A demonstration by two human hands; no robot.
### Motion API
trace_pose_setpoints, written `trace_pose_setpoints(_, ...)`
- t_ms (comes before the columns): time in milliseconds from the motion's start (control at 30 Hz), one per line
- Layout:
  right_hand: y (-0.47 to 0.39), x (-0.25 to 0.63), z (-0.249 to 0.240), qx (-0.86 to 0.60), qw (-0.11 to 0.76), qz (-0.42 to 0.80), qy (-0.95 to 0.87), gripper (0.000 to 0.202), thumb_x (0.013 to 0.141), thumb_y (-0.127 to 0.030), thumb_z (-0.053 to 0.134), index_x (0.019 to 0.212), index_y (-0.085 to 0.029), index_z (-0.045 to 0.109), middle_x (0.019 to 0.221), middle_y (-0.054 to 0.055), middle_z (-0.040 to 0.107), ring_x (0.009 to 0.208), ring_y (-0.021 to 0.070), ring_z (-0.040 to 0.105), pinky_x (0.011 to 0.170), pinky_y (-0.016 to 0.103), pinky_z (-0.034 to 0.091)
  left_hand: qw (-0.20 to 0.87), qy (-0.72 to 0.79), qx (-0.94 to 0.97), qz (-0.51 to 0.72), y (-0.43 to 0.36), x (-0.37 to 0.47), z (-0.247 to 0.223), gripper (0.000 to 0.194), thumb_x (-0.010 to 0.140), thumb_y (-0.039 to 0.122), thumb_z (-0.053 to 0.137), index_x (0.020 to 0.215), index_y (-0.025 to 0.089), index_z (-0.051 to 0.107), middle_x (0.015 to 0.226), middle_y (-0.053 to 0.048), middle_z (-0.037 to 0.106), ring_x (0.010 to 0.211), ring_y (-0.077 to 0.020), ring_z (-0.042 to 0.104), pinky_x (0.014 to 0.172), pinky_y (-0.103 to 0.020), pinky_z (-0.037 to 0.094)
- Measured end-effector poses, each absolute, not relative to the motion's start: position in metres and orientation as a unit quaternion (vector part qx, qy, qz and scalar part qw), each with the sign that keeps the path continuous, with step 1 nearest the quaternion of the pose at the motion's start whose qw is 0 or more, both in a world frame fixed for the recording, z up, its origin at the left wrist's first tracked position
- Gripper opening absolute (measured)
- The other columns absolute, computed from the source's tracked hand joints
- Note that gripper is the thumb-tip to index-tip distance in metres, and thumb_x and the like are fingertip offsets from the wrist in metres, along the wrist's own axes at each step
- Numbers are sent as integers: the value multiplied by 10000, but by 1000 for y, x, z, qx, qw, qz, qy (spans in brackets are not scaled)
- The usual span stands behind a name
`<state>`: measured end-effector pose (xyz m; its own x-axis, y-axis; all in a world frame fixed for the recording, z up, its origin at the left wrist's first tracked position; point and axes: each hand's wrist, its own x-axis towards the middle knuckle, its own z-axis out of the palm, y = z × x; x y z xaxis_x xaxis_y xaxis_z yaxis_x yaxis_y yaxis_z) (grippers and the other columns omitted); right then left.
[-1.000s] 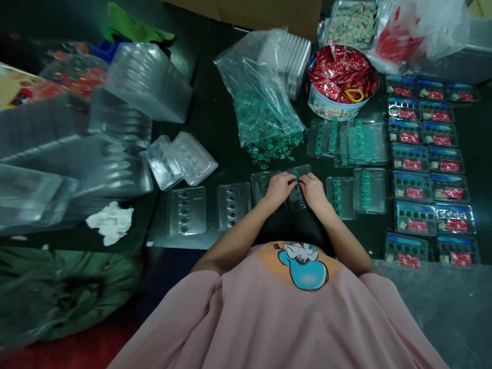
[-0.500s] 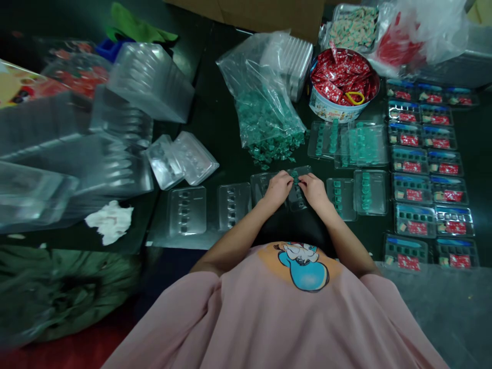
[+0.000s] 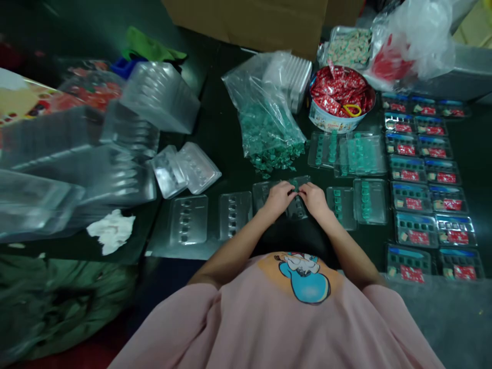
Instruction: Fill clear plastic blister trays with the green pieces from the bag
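My left hand [image 3: 280, 198] and my right hand [image 3: 313, 198] meet at the fingertips over a clear plastic tray [image 3: 298, 209]. Both are closed in a pinch; whatever lies between the fingers is too small and hidden to make out. A bit of green [image 3: 294, 183] shows in the tray just beyond the fingertips. Partly behind my left hand lies another clear tray [image 3: 262, 191]. To the right, two clear trays hold rows of green pieces [image 3: 337, 202]. Loose green translucent pieces [image 3: 274, 160] spill from a clear bag [image 3: 265, 115] beyond my hands.
Empty moulded trays [image 3: 189, 220] lie at left, near tall stacks of clear trays [image 3: 161, 95]. A round tin [image 3: 334, 122] holds red patterned packets and something yellow. Filled sets [image 3: 413, 204] stand in columns at right. A cardboard box [image 3: 249, 23] is at the back.
The view has tilted, so everything sits lower in the picture. My fingertips have drawn closer together over the same tray; the green piece between them before is now mostly covered.
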<state>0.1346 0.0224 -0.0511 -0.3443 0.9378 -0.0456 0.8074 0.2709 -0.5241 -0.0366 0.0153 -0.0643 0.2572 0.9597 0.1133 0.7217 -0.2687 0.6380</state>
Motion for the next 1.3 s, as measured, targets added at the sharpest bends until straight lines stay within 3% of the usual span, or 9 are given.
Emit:
trace_pose_setpoints(267,60,135,-37,-537,216,242,-779,133,872,-137,590,934,-198,690,875,47,649,815,181,611,776,287,461,212,559,770,222,14,-28,-69,153,839,120,613,942,147,723,934,-98,663,873,-204,641,794,-300,514)
trace_pose_setpoints(433,96,104,-40,-561,170,236,-775,199,833,-133,653,1023,-182,693,976,84,645,856,193,631,806,305,476,233,541,774,233,14,-33,-66,227,826,76,591,989,150,731,995,-102,684,897,-200,655,851,-317,523)
trace_pose_setpoints(567,103,96,-45,-572,169,243,-765,169,821,-95,630,956,-162,705,960,97,659,838,193,637,815,320,485,287,529,730,324,15,-47,-57,172,839,179,640,979,165,740,956,-84,705,878,-189,659,843,-316,526)
trace_pose_setpoints(667,94,105,-40,-561,253,321,-720,131,813,-139,635,919,-164,708,891,74,684,814,187,640,812,328,497,329,566,620,433,18,-55,-49,195,847,266,644,987,178,747,932,-72,707,846,-180,657,815,-313,523)
trace_pose_setpoints(800,64,116,-26,-452,340,534,-629,212,826,-319,636,991,-199,695,874,26,710,767,160,647,748,310,522,478,527,465,527,22,-54,-41,339,826,334,660,1135,207,717,1017,-63,707,850,-171,660,818,-326,525)
trace_pose_setpoints(900,39,117,-15,-407,382,598,-575,243,809,-394,653,975,-219,673,843,3,701,759,151,645,715,292,525,560,477,413,536,18,-46,-36,319,756,367,733,1020,188,756,1000,-64,714,819,-167,649,798,-324,519)
trace_pose_setpoints(1067,14,118,1,-464,444,462,-612,187,828,-392,648,882,-219,695,853,21,667,771,155,603,720,290,485,566,453,404,558,5,-39,-25,241,668,316,812,845,169,740,852,-27,696,772,-139,607,777,-283,482)
trace_pose_setpoints(1167,8,121,6,-459,445,429,-638,176,833,-384,642,841,-215,690,825,20,642,752,152,572,696,283,451,564,429,419,568,0,-41,-18,221,664,298,818,775,159,687,859,-20,676,795,-132,595,785,-267,468)
trace_pose_setpoints(1300,4,123,11,-430,403,504,-631,206,818,-402,640,800,-197,628,732,-12,590,661,124,516,645,261,415,615,403,422,531,-1,-47,-12,300,609,313,852,715,153,622,798,-1,627,751,-113,565,755,-254,462)
